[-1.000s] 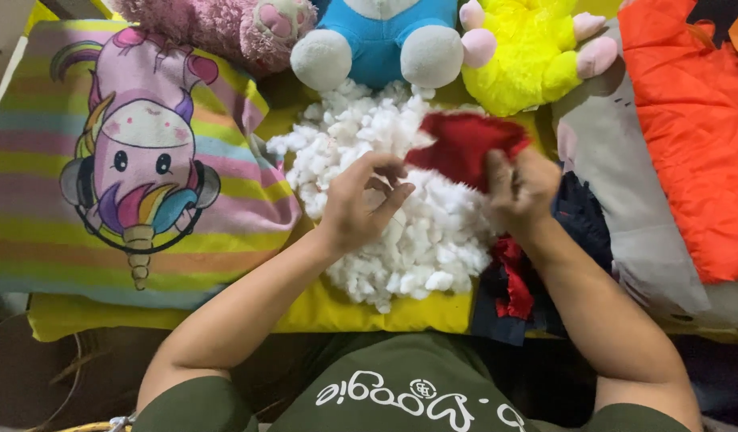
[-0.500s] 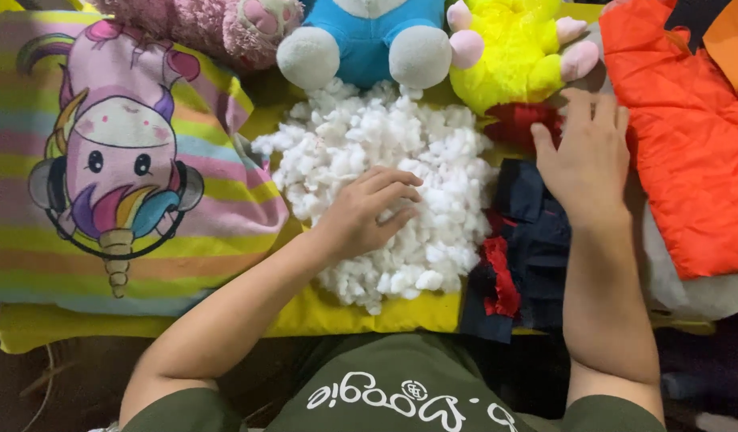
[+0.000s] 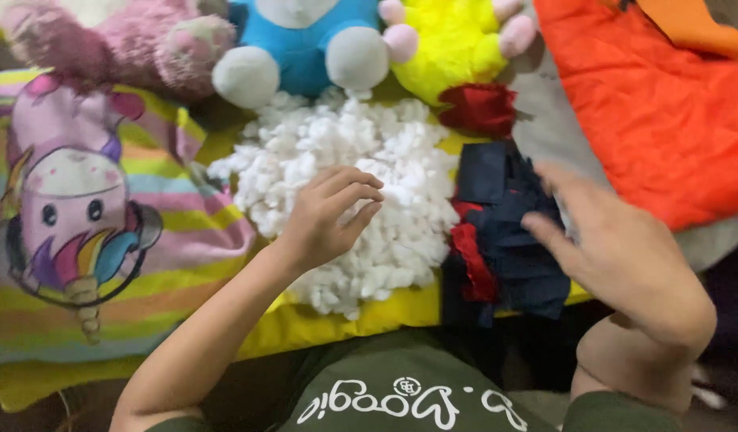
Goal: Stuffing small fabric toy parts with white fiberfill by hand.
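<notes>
Here, at the far left, a striped unicorn cushion (image 3: 89,232) lies flat, with a pink plush toy (image 3: 137,40) beyond it. Next comes a blue plush toy (image 3: 297,56), its white feet touching the far edge of the pile of white stuffing (image 3: 401,232) that is heaped on a yellow cloth (image 3: 369,316) in the middle.

The left hand (image 3: 325,220) rests on the near left part of the stuffing, its fingers (image 3: 353,188) curled loosely and close together, tips dug lightly into the fluff; whether a tuft is actually pinched, I cannot tell. The step in hand looks like gathering a clump of filling. To lift one cleanly, the fingers would need to close round a tuft and pull it free of the rest.

Just right of the pile lies a dark blue and red fabric piece (image 3: 509,240), and beyond it a small red fabric bundle (image 3: 481,108) touches a yellow plush toy (image 3: 457,52). The right hand (image 3: 617,248) hovers over the right edge of the blue fabric, blurred, fingers spread and holding nothing. It would need to settle on the fabric and hold it open to take filling. An orange padded cloth (image 3: 657,112) fills the far right.
</notes>
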